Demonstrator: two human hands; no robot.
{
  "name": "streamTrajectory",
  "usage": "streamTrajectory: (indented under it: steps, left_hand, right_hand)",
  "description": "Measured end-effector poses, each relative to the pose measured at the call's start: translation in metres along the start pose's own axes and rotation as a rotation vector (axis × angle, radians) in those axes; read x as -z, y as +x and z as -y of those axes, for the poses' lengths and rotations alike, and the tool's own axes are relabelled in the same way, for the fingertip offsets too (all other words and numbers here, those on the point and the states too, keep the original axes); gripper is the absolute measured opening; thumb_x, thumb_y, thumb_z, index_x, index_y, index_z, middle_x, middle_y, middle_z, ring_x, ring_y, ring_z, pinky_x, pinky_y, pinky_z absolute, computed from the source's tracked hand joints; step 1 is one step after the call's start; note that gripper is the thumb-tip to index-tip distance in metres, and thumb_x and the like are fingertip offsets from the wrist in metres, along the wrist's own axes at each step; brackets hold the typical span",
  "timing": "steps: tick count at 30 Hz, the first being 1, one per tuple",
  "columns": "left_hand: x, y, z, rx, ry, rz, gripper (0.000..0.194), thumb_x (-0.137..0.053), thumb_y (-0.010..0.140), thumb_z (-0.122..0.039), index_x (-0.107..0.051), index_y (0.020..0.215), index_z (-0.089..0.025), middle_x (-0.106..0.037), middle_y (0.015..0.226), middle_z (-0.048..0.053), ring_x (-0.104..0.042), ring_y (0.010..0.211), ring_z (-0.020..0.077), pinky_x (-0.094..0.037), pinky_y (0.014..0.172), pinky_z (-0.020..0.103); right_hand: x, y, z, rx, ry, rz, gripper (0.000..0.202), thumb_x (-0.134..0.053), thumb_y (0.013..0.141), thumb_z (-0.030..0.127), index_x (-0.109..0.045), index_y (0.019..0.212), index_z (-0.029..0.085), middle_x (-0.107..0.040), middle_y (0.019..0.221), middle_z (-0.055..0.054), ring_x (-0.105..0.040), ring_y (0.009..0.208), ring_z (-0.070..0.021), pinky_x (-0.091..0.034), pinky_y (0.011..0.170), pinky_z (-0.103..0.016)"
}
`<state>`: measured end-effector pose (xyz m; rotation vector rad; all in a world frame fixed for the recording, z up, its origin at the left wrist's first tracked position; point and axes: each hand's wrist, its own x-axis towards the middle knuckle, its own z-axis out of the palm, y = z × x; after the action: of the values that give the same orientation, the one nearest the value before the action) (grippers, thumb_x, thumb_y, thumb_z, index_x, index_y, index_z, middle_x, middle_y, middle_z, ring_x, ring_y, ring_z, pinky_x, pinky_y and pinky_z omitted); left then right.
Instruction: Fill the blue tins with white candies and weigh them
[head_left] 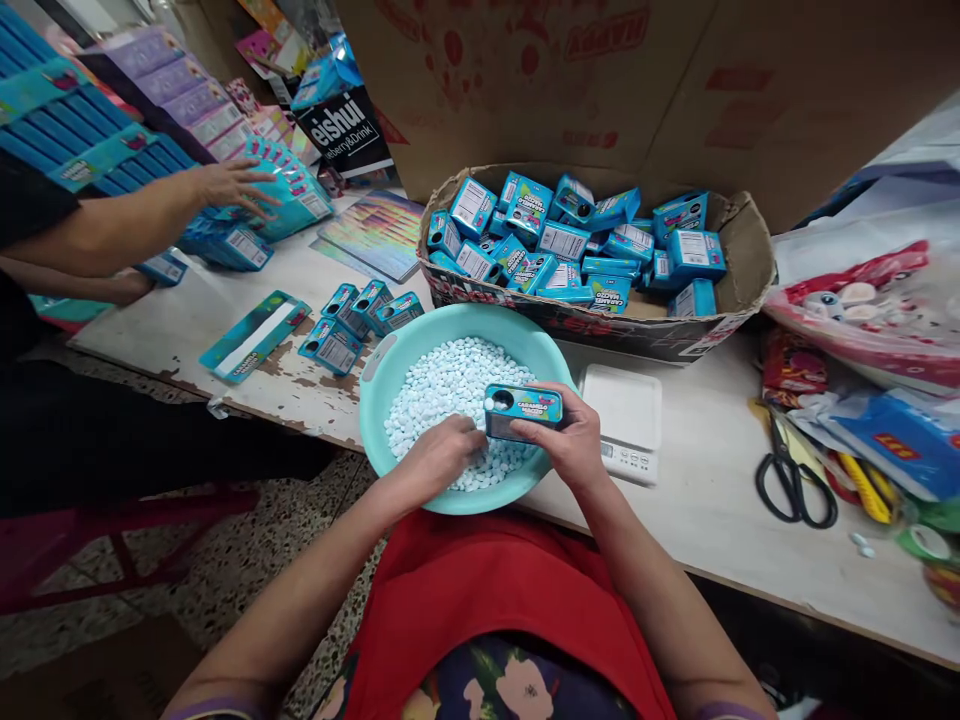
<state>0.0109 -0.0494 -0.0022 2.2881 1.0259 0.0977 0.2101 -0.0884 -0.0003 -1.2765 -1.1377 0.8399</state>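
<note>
Basin [465,505], pale turquoise; sweets [450,375], whitish blue; held box [531,407], bright blue with white lettering; carton [754,250], brown inside; scale [622,400], white; worktop [712,480], off-white, patched brown; apron [495,590], plain red; garment [480,690], dark, pink-and-green floral; scissors [791,485], black-handled; cutter [864,487], yellow; sheets [379,235], iridescent rainbow streaks; floor [232,560], speckled dark and pale.

Left hand [442,457], fingertips blurred over the pale candies [420,400], can't tell what's pinched! The right hand [571,437] hides some fingers behind the blue box [536,404], covering part of the scale [622,405]; the co-worker [34,215]'s cut off at far left.
</note>
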Motion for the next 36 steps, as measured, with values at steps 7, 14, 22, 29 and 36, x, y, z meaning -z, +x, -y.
streamTrajectory:
  steps: [7,14,22,29,36]
  left_hand:
    - [0.031,0.010,-0.001,0.299,-1.182,-0.553,0.026,-0.074,0.072,-0.034,-0.063,0.093,-0.022,-0.062,0.075,0.000,-0.054,0.057,0.0098,-0.040,0.049,0.020]
    - [0.031,0.041,-0.046,0.206,-1.451,-0.751,0.027,-0.072,0.074,-0.037,-0.054,0.077,-0.018,-0.050,0.066,-0.004,-0.057,0.057,0.0080,-0.046,0.052,0.018]
    - [0.025,0.048,-0.056,0.065,-1.356,-0.876,0.023,-0.068,0.079,-0.034,-0.052,0.073,-0.019,-0.048,0.064,-0.005,-0.061,0.064,0.0108,-0.052,0.068,0.025]
    - [0.023,0.049,-0.063,0.050,-1.391,-0.930,0.022,-0.067,0.079,-0.034,-0.052,0.071,-0.018,-0.049,0.062,-0.005,-0.061,0.064,0.0115,-0.051,0.072,0.028]
    - [0.029,0.045,-0.049,0.056,-1.366,-0.954,0.024,-0.065,0.080,-0.037,-0.051,0.073,-0.019,-0.047,0.064,-0.005,-0.056,0.063,0.0099,-0.050,0.070,0.027]
  right_hand:
    - [-0.009,-0.001,0.000,0.130,-0.222,0.069,0.037,-0.080,0.069,0.040,-0.067,0.100,0.024,-0.070,0.098,-0.004,-0.067,0.091,-0.0215,-0.053,0.084,-0.035]
    - [-0.013,0.000,-0.001,0.204,-0.342,0.168,0.034,-0.077,0.073,0.042,-0.067,0.100,0.025,-0.070,0.093,-0.004,-0.067,0.089,-0.0229,-0.052,0.078,-0.034]
    - [-0.013,-0.001,0.001,0.206,-0.349,0.156,0.035,-0.079,0.071,0.037,-0.066,0.100,0.023,-0.070,0.093,-0.003,-0.066,0.088,-0.0218,-0.051,0.077,-0.033]
    - [-0.012,0.000,0.002,0.208,-0.329,0.140,0.035,-0.080,0.071,0.036,-0.066,0.100,0.023,-0.069,0.092,-0.004,-0.066,0.088,-0.0221,-0.051,0.078,-0.033]
    - [-0.012,-0.001,0.003,0.148,-0.222,0.104,0.035,-0.081,0.068,0.037,-0.068,0.097,0.022,-0.069,0.092,-0.003,-0.066,0.088,-0.0209,-0.052,0.081,-0.033]
